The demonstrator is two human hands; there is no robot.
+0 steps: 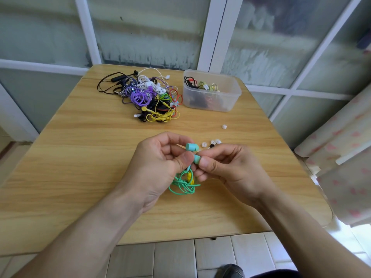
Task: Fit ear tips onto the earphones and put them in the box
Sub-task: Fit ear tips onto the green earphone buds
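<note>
My left hand [160, 163] holds a pair of teal earphones over the table's middle. One teal earbud [191, 147] sticks up above its fingers. The second earbud [196, 159] is pinched between my left thumb and my right hand [226, 167]. Whether my right fingers also hold an ear tip is hidden. The coiled green cable [183, 184], bound with something yellow, hangs below both hands. Several loose white ear tips [210, 143] and a black one lie just beyond my right hand; one white ear tip [224, 126] lies further off. The clear plastic box [230, 97] stands at the back right with earphones inside.
A tangled heap of earphones [148, 95] in black, white, purple, yellow, green and red lies at the back centre of the wooden table [80, 157]. Frosted window panes rise behind it. A patterned curtain [345, 157] hangs at the right edge. Tiled floor shows below the table's near edge.
</note>
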